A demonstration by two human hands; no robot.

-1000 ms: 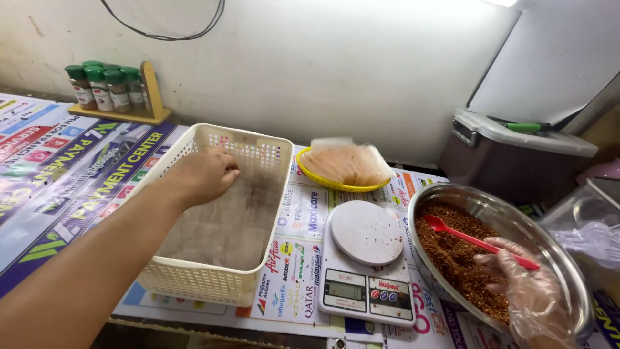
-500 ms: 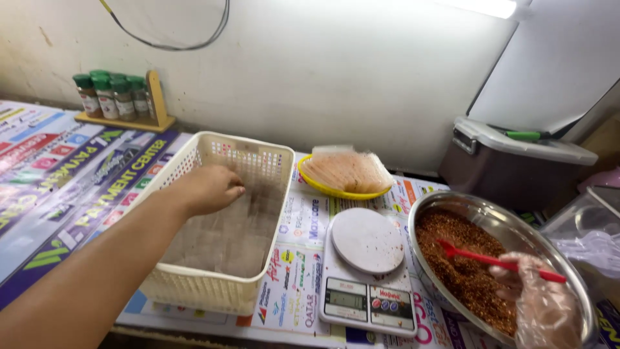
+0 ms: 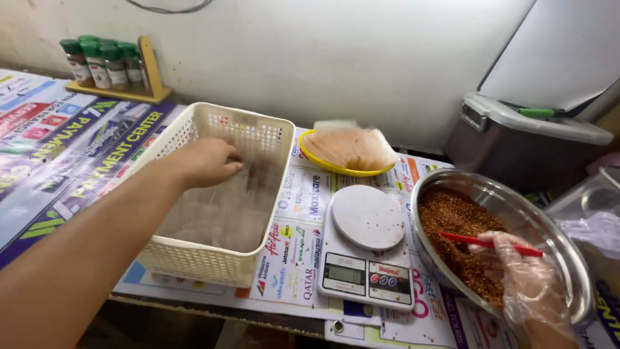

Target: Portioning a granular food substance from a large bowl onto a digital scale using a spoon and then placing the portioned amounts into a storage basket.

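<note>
My left hand (image 3: 205, 161) reaches into a cream plastic basket (image 3: 194, 262). Its fingers are pinched on a thin clear plastic bag (image 3: 258, 178), which shows only as a blur. My right hand (image 3: 529, 287) wears a clear plastic glove and grips a red spoon (image 3: 481, 241). The spoon lies over reddish-brown flakes (image 3: 455, 223) in a steel bowl (image 3: 571, 258) at the right. Between basket and bowl stands a white digital kitchen scale (image 3: 365, 223) with a bare round platform.
A yellow dish (image 3: 336, 167) with pale filled bags sits behind the scale. A wooden rack of green-capped spice jars (image 3: 103, 61) stands at the back left. A grey lidded bin (image 3: 523, 136) and crumpled clear plastic (image 3: 594, 226) are at the right. Printed posters cover the table.
My left hand has moved from the basket's far rim down into the basket and toward me. The gloved right hand and the red spoon have stayed over the bowl.
</note>
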